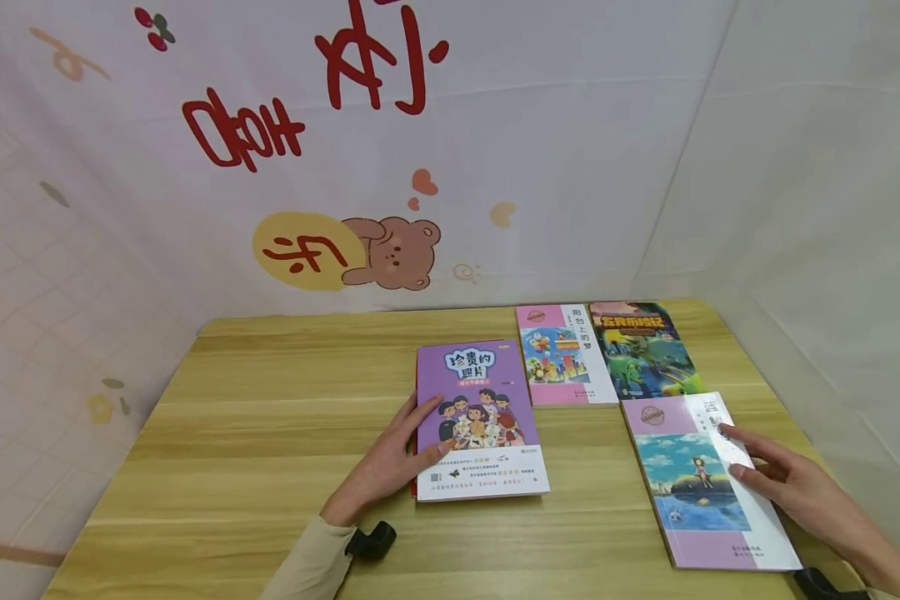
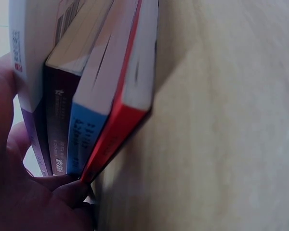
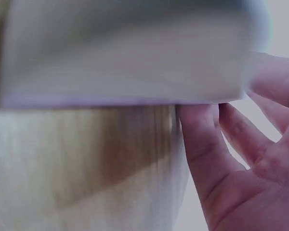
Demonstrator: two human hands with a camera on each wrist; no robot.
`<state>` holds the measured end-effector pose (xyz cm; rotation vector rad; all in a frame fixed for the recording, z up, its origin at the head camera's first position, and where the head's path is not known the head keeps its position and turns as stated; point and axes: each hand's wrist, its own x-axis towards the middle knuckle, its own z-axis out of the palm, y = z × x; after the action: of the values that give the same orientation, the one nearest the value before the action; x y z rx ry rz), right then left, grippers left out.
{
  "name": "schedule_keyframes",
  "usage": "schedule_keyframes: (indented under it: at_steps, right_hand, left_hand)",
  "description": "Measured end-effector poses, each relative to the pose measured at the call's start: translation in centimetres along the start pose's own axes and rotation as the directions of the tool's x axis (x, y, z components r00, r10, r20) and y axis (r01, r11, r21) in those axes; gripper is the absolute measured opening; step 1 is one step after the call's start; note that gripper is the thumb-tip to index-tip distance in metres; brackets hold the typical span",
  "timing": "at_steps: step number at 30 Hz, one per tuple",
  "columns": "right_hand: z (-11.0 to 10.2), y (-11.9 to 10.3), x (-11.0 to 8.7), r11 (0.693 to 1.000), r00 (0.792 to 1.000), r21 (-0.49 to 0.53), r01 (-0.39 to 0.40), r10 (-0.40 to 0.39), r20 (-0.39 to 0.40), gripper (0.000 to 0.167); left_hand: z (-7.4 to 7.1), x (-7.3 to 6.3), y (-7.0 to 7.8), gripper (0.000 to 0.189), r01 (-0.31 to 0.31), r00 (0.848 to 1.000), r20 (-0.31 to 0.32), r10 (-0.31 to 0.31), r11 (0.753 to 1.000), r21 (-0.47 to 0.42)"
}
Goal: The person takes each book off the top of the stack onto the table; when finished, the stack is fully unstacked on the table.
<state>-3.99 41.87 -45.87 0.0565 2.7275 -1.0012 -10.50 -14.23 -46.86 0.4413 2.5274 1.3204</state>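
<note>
My left hand (image 1: 390, 458) grips a stack of four books (image 2: 86, 96) by its left side, just left of the middle of the table (image 1: 285, 400). Two of its fingers lie on the cover of the purple book (image 1: 487, 417), which tops the pile and shows a group of cartoon children above a white band; other fingers press in at the spines. Below the purple book, in order, come a dark-spined book (image 2: 58, 125), a blue-spined book (image 2: 89, 139) and, lowest, a red-spined book (image 2: 116, 127).

My right hand (image 1: 802, 492) grasps the pink-and-white whale book (image 1: 705, 492) by its right edge, near the right side of the table, some fingers on the cover and one under the edge. A girl sits on a whale in its picture. How much of it rests on the table I cannot tell.

At the far right, a pink-and-white balcony book (image 1: 566, 354), with balloons and buildings on it, lies beside a dark green book (image 1: 641, 350) with yellow title characters. The whale book's far end comes right up to the near edge of that green one.

Beyond the table hangs a white cloth (image 1: 570, 150) printed with red characters and a brown bear (image 1: 401, 254). My left sleeve (image 1: 311, 562) is beige, with a black band (image 1: 371, 540) at the wrist.
</note>
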Motion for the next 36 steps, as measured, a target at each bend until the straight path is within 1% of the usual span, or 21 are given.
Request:
schedule_keyframes:
  at_steps: [2, 7, 10, 13, 15, 17, 19, 22, 25, 28, 33, 36]
  right_hand:
    - [0.0, -0.1, 0.1, 0.999, 1.0, -0.039, 0.013, -0.013, -0.018, 0.067]
    - [-0.2, -0.5, 0.0, 0.988, 0.992, -0.142, 0.069, -0.082, -0.09, 0.055]
    - [-0.5, -1.1, 0.0, 0.982, 0.99, -0.18, 0.055, -0.077, -0.121, 0.055]
    - [-0.8, -1.8, -0.1, 0.987, 0.992, -0.155, 0.028, -0.047, -0.121, 0.057]
    - [-0.8, -2.5, -0.2, 0.99, 0.989, -0.142, 0.028, -0.048, -0.139, 0.055]
    - [-0.8, -3.3, -0.2, 0.991, 0.989, -0.125, 0.037, -0.054, -0.139, 0.055]
    - [-0.6, -4.2, -0.3, 0.992, 0.985, -0.112, 0.066, -0.082, -0.154, 0.054]
    - [-0.2, -5.9, -0.2, 0.989, 0.975, -0.086, 0.123, -0.137, -0.176, 0.054]
    - [0.5, -7.8, 0.1, 0.979, 0.957, -0.062, 0.194, -0.203, -0.209, 0.053]
    - [1.1, -9.5, 0.6, 0.969, 0.945, -0.035, 0.245, -0.246, -0.217, 0.053]
    - [2.1, -11.9, 1.6, 0.952, 0.935, 0.009, 0.307, -0.3, -0.188, 0.052]
    - [2.9, -13.2, 2.2, 0.943, 0.932, 0.034, 0.332, -0.322, -0.169, 0.051]
  left_hand:
    - [0.1, 0.0, 0.0, 0.076, 0.0, 1.0, 0.0, 0.0, 1.0, -0.002]
    - [0.1, 0.0, -0.1, 0.076, 0.001, 1.0, 0.0, -0.001, 1.0, -0.016]
    - [0.1, 0.0, -0.3, 0.076, -0.002, 1.0, 0.0, 0.002, 1.0, -0.027]
    - [0.1, -0.1, -0.3, 0.078, -0.007, 1.0, 0.002, 0.007, 1.0, -0.03]
    - [0.0, 0.0, -0.4, 0.081, -0.013, 1.0, 0.0, 0.013, 1.0, -0.024]
    - [0.0, 0.1, -0.3, 0.087, -0.015, 1.0, 0.002, 0.015, 1.0, -0.026]
    - [-0.1, 0.2, -0.3, 0.093, -0.013, 1.0, 0.0, 0.013, 0.999, -0.046]
    - [-0.1, 0.3, -0.3, 0.098, -0.001, 1.0, -0.006, 0.0, 0.995, -0.104]
    - [-0.2, 0.3, -0.2, 0.096, 0.011, 1.0, -0.009, -0.013, 0.988, -0.155]
    - [-0.2, 0.2, -0.2, 0.093, 0.018, 1.0, -0.007, -0.02, 0.984, -0.178]
    - [-0.3, 0.1, -0.3, 0.093, 0.03, 1.0, -0.001, -0.031, 0.981, -0.193]
    - [-0.4, 0.1, -0.4, 0.093, 0.036, 0.999, 0.001, -0.037, 0.98, -0.196]
